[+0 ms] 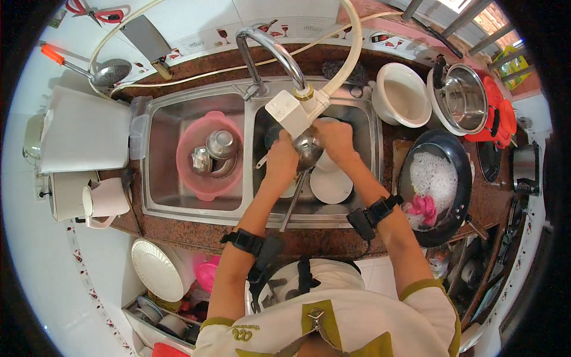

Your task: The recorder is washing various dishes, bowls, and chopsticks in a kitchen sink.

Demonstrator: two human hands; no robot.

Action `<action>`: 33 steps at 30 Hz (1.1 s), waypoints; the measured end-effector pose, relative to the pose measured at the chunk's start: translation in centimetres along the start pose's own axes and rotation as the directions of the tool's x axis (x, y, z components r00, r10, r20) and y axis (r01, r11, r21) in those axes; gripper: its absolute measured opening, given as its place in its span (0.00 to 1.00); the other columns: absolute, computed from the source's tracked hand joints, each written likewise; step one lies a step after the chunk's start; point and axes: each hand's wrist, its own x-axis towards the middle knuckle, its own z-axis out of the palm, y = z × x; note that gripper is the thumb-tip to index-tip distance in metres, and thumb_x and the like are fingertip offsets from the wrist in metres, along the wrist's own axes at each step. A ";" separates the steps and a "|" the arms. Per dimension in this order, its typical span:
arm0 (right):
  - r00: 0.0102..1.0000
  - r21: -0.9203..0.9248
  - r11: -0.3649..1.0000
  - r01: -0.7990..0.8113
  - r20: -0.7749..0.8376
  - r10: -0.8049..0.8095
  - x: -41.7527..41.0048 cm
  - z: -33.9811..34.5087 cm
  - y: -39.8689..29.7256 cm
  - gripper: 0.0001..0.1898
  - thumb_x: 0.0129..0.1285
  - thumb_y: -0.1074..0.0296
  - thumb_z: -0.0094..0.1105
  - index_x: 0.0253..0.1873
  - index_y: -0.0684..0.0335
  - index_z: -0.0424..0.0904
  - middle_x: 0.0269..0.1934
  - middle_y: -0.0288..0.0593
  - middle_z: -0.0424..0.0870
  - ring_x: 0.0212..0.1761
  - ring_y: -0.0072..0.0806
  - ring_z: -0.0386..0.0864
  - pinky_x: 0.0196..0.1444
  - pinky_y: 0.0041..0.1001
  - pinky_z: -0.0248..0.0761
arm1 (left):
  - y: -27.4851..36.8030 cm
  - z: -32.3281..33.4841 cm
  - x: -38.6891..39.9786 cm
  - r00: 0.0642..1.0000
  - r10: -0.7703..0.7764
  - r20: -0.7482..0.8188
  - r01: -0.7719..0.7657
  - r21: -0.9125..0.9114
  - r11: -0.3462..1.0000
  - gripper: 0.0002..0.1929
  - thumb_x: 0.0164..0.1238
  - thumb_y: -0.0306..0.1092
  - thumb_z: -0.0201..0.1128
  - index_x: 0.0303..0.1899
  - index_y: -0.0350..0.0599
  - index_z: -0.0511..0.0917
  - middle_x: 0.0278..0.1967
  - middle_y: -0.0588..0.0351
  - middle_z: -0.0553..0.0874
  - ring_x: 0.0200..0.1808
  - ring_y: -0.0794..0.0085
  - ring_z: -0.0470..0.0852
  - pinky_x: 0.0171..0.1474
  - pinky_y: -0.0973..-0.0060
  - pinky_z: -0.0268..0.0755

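Observation:
Under the faucet I have a shiny metal ladle [308,154] in the right basin, its long handle pointing back toward me over the sink's front rim. My left hand [283,154] grips the left side of its bowl. On the opposite side my right hand [335,139] also holds it, with the fingertips partly hidden by the white box-shaped faucet attachment [283,112]. Below my hands, white dishes [331,185] lie in the basin. A light-coloured utensil handle [262,162] sticks out beside my left hand.
In the left basin sits a pink plastic tub [187,156] with metal bowls [221,143]. A wok [461,178] holding suds and a pink cloth [421,209] stands right of the sink. Behind it are a white bowl [403,96] and a steel pot [466,98]. A pink pitcher [107,201] stands left.

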 end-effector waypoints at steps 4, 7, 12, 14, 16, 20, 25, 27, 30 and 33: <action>0.970 0.174 0.954 -0.244 0.030 0.243 -1.1 2.9 0.8 0.13 0.58 0.55 0.51 0.32 0.58 0.77 0.21 0.47 0.77 0.23 0.42 0.77 0.24 0.37 0.67 | -1.3 0.5 -0.6 0.991 0.061 -0.115 -0.081 -0.172 0.982 0.18 0.55 0.21 0.44 0.50 0.36 0.64 0.38 0.32 0.77 0.33 0.47 0.79 0.31 0.59 0.74; 0.914 0.312 0.867 -0.387 0.008 0.405 -3.2 5.5 0.5 0.17 0.58 0.51 0.52 0.33 0.61 0.77 0.22 0.50 0.77 0.22 0.45 0.75 0.25 0.37 0.67 | 0.0 0.3 -1.4 0.989 -0.151 0.002 0.126 -0.554 0.823 0.21 0.54 0.21 0.43 0.53 0.40 0.63 0.37 0.33 0.78 0.36 0.46 0.78 0.34 0.60 0.73; 0.854 0.433 0.780 -0.452 -0.041 0.518 -5.2 7.8 -1.0 0.17 0.58 0.53 0.54 0.33 0.64 0.76 0.20 0.48 0.77 0.18 0.38 0.74 0.20 0.33 0.65 | -2.5 2.6 -1.3 0.985 -0.045 -0.164 -0.027 -0.414 0.910 0.23 0.54 0.21 0.42 0.55 0.42 0.62 0.42 0.36 0.76 0.41 0.45 0.77 0.41 0.62 0.72; 0.583 0.734 0.045 -0.678 0.500 0.641 -5.0 7.0 -3.4 0.15 0.60 0.56 0.54 0.32 0.64 0.75 0.18 0.40 0.76 0.14 0.24 0.71 0.15 0.25 0.61 | -1.5 2.6 -1.5 0.977 -0.051 -0.207 -0.054 -0.472 0.880 0.23 0.55 0.21 0.42 0.55 0.42 0.62 0.44 0.37 0.75 0.43 0.45 0.76 0.44 0.63 0.70; 0.571 0.786 -0.212 -0.581 0.580 0.582 -4.8 6.5 -5.9 0.14 0.60 0.57 0.54 0.32 0.64 0.75 0.18 0.37 0.74 0.14 0.20 0.69 0.13 0.22 0.59 | -0.9 2.8 -1.4 0.954 -0.196 -0.226 0.013 -0.623 0.782 0.24 0.54 0.20 0.43 0.56 0.43 0.61 0.50 0.37 0.72 0.47 0.46 0.74 0.46 0.60 0.68; 0.590 0.674 -0.397 -0.623 0.739 0.327 -4.8 7.5 -5.3 0.13 0.60 0.59 0.54 0.31 0.64 0.73 0.17 0.34 0.73 0.14 0.17 0.69 0.12 0.20 0.58 | -2.8 3.0 -0.5 0.844 0.057 -0.534 -0.258 -0.309 0.916 0.25 0.53 0.20 0.44 0.57 0.43 0.61 0.49 0.36 0.70 0.47 0.45 0.73 0.48 0.59 0.66; 0.844 0.569 0.631 -0.528 0.271 0.463 -2.8 6.6 -0.6 0.10 0.57 0.61 0.55 0.32 0.62 0.74 0.18 0.42 0.75 0.19 0.30 0.76 0.18 0.29 0.65 | -3.2 1.3 -1.2 0.991 -0.050 -0.120 0.023 -0.219 0.976 0.25 0.53 0.19 0.46 0.56 0.40 0.60 0.45 0.33 0.70 0.45 0.40 0.72 0.49 0.55 0.64; 0.970 0.194 0.951 -0.242 0.012 0.244 -1.4 5.7 -0.1 0.09 0.53 0.63 0.57 0.34 0.61 0.75 0.19 0.44 0.76 0.21 0.36 0.77 0.22 0.33 0.68 | -2.7 0.8 -1.3 0.992 -0.020 -0.121 0.008 -0.101 0.995 0.23 0.53 0.19 0.47 0.54 0.41 0.61 0.44 0.33 0.70 0.43 0.40 0.73 0.46 0.56 0.66; 0.999 0.140 0.990 -0.017 -0.025 0.021 0.7 3.7 -1.3 0.06 0.50 0.65 0.56 0.32 0.59 0.76 0.20 0.45 0.76 0.22 0.40 0.76 0.25 0.36 0.68 | -1.7 0.4 -1.3 0.991 0.020 -0.131 -0.003 0.126 0.992 0.20 0.52 0.20 0.50 0.49 0.41 0.62 0.42 0.33 0.71 0.37 0.41 0.76 0.41 0.57 0.70; 0.912 0.059 0.962 0.267 -0.337 -0.232 1.3 2.2 -1.6 0.05 0.49 0.65 0.55 0.28 0.59 0.75 0.19 0.42 0.75 0.21 0.38 0.75 0.24 0.35 0.68 | -1.2 0.5 -1.0 0.989 0.058 -0.133 -0.028 0.218 0.976 0.18 0.52 0.22 0.52 0.47 0.41 0.63 0.40 0.35 0.72 0.35 0.42 0.77 0.37 0.58 0.72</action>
